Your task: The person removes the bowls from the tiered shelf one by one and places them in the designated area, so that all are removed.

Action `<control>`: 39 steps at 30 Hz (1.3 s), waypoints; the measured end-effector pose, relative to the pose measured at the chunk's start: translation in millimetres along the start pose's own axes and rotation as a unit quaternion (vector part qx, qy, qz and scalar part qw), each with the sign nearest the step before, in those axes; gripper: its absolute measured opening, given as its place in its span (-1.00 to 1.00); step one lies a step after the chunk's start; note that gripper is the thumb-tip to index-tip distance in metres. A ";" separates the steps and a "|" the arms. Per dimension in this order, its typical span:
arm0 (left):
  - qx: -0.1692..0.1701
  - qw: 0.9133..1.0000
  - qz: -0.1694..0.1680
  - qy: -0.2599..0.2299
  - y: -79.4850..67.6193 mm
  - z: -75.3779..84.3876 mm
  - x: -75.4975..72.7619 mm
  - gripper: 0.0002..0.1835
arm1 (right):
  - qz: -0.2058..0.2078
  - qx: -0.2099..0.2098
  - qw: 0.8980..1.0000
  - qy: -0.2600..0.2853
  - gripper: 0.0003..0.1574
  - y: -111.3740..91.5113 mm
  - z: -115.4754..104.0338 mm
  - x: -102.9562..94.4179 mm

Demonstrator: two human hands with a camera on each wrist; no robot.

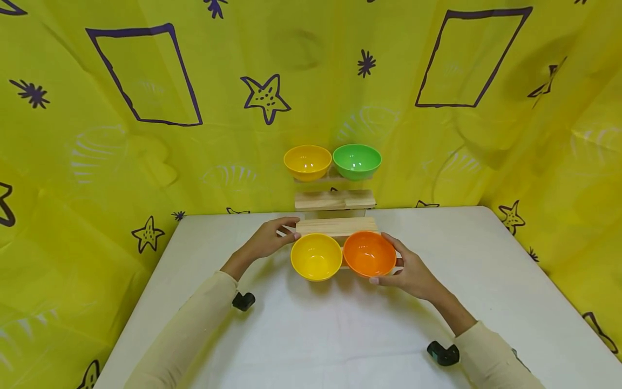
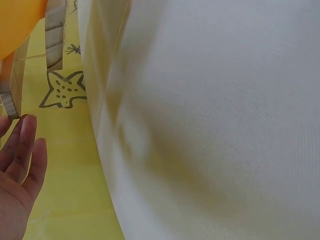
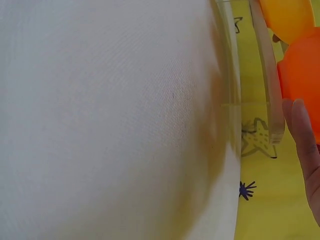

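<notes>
Thumb and fingers of the right hand [image 1: 413, 273] curve round the orange bowl [image 1: 369, 256], just beside the yellow bowl [image 1: 317, 259]. The left hand [image 1: 268, 239], thumb and fingers apart, touches the end of a wooden plank [image 1: 335, 226]; only the left-wrist view bares that palm. Behind, the head view alone shows a green bowl [image 1: 357, 162].

Forearms [image 1: 191, 319] sleeved, reaching forward, converging; wrists [image 1: 238, 263] bare. Left hand [image 1: 270, 239] turned inward, forefinger and thumb pinching. Right hand [image 1: 412, 271] turned inward, thumb and fingers spread, curved in grip.
</notes>
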State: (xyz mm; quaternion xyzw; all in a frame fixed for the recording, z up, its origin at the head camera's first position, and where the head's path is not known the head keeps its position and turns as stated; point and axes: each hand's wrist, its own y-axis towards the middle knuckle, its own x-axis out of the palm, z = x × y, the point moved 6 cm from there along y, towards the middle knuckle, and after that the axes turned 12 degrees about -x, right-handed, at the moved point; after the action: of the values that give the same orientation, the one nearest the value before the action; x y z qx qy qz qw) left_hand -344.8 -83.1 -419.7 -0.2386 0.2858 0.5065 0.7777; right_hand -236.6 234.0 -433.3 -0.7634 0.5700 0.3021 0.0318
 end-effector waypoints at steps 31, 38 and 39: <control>0.000 1.000 -0.003 -0.006 -1.5 0.1 0.2 -0.41 | 0.018 -0.003 1.000 -0.003 0.29 -10.4 2.4 -2.3; 0.002 1.000 -0.004 -0.012 -1.6 0.2 0.1 -0.42 | 0.019 -0.014 1.000 -0.001 0.25 -12.6 -1.5 -3.8; 0.003 1.000 -0.004 -0.013 -1.5 0.4 0.0 -0.42 | 0.019 -0.016 1.000 -0.002 0.24 -12.9 -2.3 -4.3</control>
State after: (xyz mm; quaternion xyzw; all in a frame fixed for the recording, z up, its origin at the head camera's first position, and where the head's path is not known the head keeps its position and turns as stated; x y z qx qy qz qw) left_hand -343.3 -83.4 -419.3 -0.2313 0.2764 0.5058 0.7837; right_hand -224.9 241.3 -433.1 -0.7521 0.5798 0.3131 0.0149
